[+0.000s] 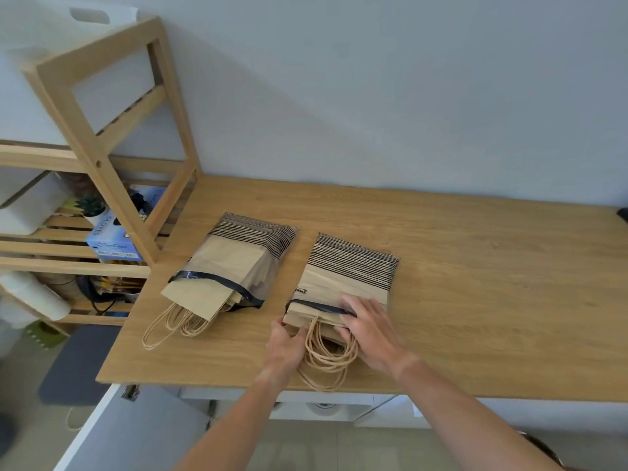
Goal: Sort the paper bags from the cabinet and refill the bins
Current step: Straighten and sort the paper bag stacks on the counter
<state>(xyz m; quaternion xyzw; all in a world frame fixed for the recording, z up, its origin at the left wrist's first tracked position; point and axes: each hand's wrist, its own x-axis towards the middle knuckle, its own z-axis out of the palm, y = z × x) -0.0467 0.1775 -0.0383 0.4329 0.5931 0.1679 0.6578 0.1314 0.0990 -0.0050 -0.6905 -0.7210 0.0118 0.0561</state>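
Two packs of brown paper bags with black stripes lie flat on the wooden table (475, 273), each in a clear plastic sleeve torn open at the near end. The left pack (234, 266) lies untouched with its twine handles spilling toward the table edge. At the open end of the right pack (350, 270), my left hand (285, 345) grips the near left corner of the bags. My right hand (370, 328) lies over the near right part, fingers curled into the stack by the twine handles (326, 362).
A wooden shelf unit (112, 137) stands at the left against the wall, with a white bin (30, 205), a blue glove box (108, 239), a small plant and paper rolls. An open white cabinet door (102, 430) is below the table's near left corner.
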